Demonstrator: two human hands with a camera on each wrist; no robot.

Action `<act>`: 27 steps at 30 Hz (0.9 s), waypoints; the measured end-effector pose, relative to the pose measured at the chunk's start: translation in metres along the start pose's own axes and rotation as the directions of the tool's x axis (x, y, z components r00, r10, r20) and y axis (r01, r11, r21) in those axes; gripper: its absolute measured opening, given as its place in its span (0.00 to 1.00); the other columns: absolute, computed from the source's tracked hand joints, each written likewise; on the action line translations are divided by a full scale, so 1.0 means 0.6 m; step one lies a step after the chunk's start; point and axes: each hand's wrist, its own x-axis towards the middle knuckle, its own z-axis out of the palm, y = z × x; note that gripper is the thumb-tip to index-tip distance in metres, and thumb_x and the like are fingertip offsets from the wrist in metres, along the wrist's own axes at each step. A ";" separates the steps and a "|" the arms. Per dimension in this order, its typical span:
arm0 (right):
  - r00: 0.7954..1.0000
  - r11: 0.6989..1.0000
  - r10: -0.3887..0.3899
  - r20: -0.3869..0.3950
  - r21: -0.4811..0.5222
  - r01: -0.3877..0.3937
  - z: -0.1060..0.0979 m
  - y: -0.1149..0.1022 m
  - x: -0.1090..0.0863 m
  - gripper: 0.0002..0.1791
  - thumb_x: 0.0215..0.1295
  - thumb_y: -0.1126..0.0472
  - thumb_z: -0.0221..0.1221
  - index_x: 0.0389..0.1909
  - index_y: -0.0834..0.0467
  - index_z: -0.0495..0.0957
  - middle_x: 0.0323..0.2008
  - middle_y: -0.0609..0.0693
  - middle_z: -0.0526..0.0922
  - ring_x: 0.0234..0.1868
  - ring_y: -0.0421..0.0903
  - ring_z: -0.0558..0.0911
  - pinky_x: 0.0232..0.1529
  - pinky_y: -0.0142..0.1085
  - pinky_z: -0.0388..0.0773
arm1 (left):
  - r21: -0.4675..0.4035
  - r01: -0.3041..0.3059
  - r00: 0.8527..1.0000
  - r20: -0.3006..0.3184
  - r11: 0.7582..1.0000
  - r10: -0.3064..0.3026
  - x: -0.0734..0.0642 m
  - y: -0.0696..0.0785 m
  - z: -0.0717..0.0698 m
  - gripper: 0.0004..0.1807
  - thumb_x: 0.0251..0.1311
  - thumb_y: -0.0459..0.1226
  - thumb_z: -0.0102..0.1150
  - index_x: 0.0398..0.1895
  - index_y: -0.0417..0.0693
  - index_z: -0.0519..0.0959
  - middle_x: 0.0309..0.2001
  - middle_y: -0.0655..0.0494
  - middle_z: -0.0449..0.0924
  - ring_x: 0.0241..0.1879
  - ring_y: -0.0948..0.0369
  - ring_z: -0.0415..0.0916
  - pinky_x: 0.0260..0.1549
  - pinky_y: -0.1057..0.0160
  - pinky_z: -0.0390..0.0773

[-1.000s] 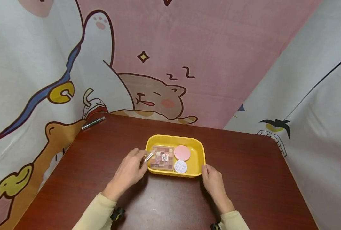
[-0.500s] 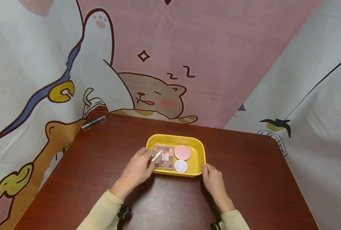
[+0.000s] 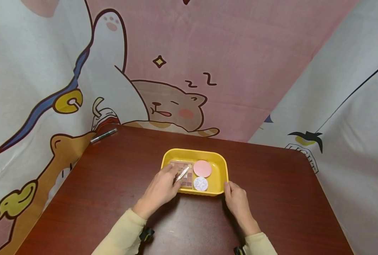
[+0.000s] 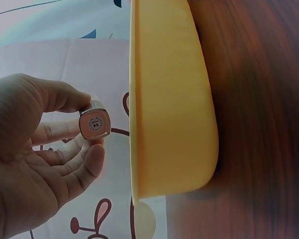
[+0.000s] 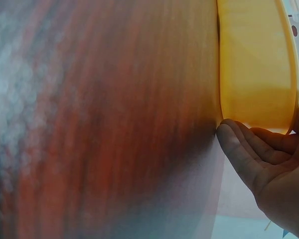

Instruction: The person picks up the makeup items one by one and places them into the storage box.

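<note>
Left hand (image 3: 160, 189) over the yellow tray (image 3: 219, 164), fingers pinching a small silver lipstick tube (image 3: 182, 173) above the eyeshadow palette (image 3: 185, 179). Right hand (image 3: 237, 202) against the tray's near right corner, fingers seemingly relaxed, touching its wall.

a dark reddish wooden worktop (image 3: 272, 198) carries a yellow tray (image 3: 222, 166) near its middle, and a slim dark pen (image 3: 103, 135) lies at its far left corner.
</note>
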 end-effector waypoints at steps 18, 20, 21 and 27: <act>1.000 1.000 0.021 0.009 -0.004 -0.021 0.000 -0.001 0.000 0.18 0.76 0.65 0.53 0.21 0.55 0.72 0.23 0.50 0.72 0.28 0.48 0.71 0.31 0.43 0.73 | -0.069 0.006 0.999 0.042 0.998 -0.003 0.024 0.035 0.043 0.09 0.60 0.35 0.72 0.38 0.44 0.81 0.36 0.51 0.77 0.35 0.56 0.75 0.32 0.58 0.78; 0.999 1.000 0.029 0.015 -0.006 -0.029 -0.001 -0.001 0.000 0.18 0.76 0.64 0.53 0.22 0.56 0.73 0.23 0.50 0.72 0.28 0.48 0.71 0.31 0.43 0.73 | -0.079 0.013 0.999 0.049 0.997 -0.009 0.027 0.040 0.049 0.08 0.61 0.36 0.72 0.36 0.44 0.80 0.36 0.49 0.78 0.37 0.53 0.78 0.32 0.56 0.78; 0.999 0.999 0.034 0.017 -0.008 -0.033 -0.001 -0.001 0.000 0.18 0.77 0.64 0.53 0.22 0.56 0.73 0.23 0.50 0.72 0.28 0.48 0.71 0.32 0.43 0.73 | -0.082 0.015 0.999 0.053 0.997 -0.011 0.029 0.042 0.052 0.08 0.61 0.36 0.72 0.35 0.44 0.80 0.36 0.49 0.78 0.37 0.53 0.78 0.32 0.56 0.78; 0.999 0.999 0.047 0.027 -0.008 -0.047 -0.002 -0.003 0.000 0.19 0.77 0.64 0.52 0.21 0.55 0.72 0.22 0.48 0.68 0.27 0.47 0.70 0.31 0.39 0.70 | -0.099 0.035 0.997 0.076 0.994 -0.028 0.039 0.054 0.069 0.08 0.60 0.35 0.71 0.32 0.44 0.79 0.28 0.56 0.68 0.28 0.60 0.66 0.24 0.65 0.68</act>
